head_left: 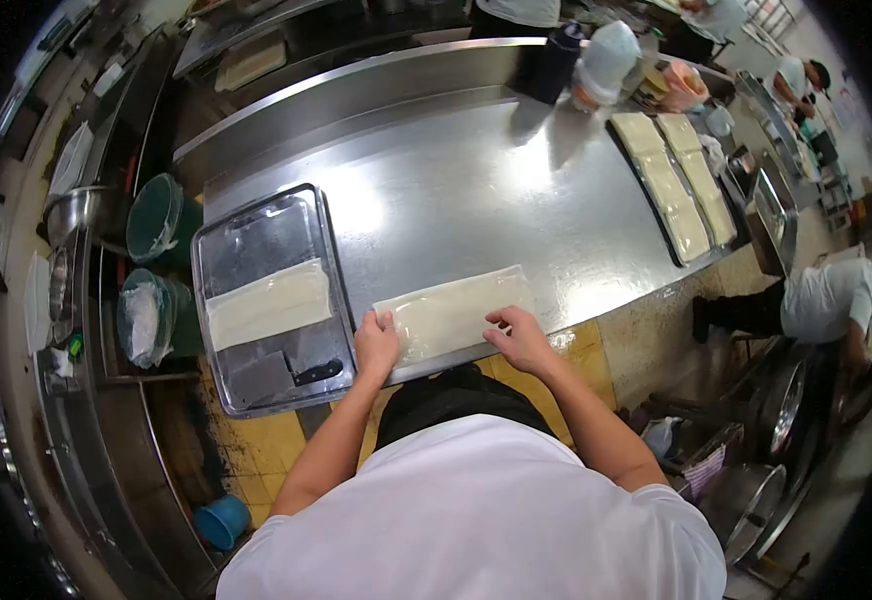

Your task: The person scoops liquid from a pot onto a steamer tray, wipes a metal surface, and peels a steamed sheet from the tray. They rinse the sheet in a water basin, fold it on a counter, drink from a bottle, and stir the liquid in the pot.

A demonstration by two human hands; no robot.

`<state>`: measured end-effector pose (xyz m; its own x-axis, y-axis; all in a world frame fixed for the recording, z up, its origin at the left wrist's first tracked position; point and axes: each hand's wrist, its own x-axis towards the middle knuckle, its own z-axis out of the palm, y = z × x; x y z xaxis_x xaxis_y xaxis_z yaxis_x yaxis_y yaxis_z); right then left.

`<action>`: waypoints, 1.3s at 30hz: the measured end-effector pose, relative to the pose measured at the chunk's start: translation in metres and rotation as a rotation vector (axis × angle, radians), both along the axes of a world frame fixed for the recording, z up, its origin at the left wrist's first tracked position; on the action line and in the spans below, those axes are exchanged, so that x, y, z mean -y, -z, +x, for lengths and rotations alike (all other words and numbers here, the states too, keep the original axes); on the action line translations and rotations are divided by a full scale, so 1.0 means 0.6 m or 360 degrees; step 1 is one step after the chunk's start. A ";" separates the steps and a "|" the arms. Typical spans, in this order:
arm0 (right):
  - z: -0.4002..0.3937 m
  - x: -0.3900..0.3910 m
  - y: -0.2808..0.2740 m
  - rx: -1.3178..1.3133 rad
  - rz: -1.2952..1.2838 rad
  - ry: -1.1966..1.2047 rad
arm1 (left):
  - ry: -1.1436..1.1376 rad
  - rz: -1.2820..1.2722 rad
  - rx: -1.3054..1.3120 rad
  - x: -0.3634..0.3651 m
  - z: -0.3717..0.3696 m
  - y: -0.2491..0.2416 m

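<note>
A pale, flat sheet of dough [446, 312] lies on the steel table in front of me, its near edge by the table's front edge. My left hand [376, 347] is closed at the sheet's left end, thumb and fingers on its edge. Over the right part of the sheet, my right hand [520, 340] has bent fingers held apart from the thumb, with nothing seen between them. Left of my hands is a dark metal tray [256, 226] with another dough sheet [268, 304]. A wide-bladed knife with a black handle [318, 373] rests in the tray's near part.
At the table's [426, 180] right end, a dark tray carries several dough pieces [664, 185]. A dark bottle [562, 60] and a white plastic-wrapped container [608, 62] stand at the back. Green bins [163, 215] are to the left. A person [826, 298] bends at the right.
</note>
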<state>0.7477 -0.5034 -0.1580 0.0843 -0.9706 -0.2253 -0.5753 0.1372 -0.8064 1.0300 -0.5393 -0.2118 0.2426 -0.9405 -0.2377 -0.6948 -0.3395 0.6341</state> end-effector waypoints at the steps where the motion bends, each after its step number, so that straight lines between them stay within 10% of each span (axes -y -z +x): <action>1: -0.011 -0.017 0.001 0.0039 0.0024 0.0073 | -0.0014 -0.0062 0.0091 -0.003 -0.008 -0.003; 15: -0.159 -0.104 0.089 0.0371 -0.0136 0.0653 | 0.0622 -0.0722 0.0254 -0.011 -0.211 -0.316; 25: -0.191 -0.026 0.109 0.2245 0.0325 0.0814 | 0.0963 -0.0977 0.0065 -0.012 -0.316 -0.526; 30: -0.129 -0.007 0.078 0.2896 0.0362 0.0108 | 0.0726 -0.0806 0.0094 -0.005 -0.241 -0.599; 39: 0.091 0.017 -0.007 0.1998 0.0682 0.0226 | 0.0098 -0.0522 0.0159 0.031 0.175 -0.368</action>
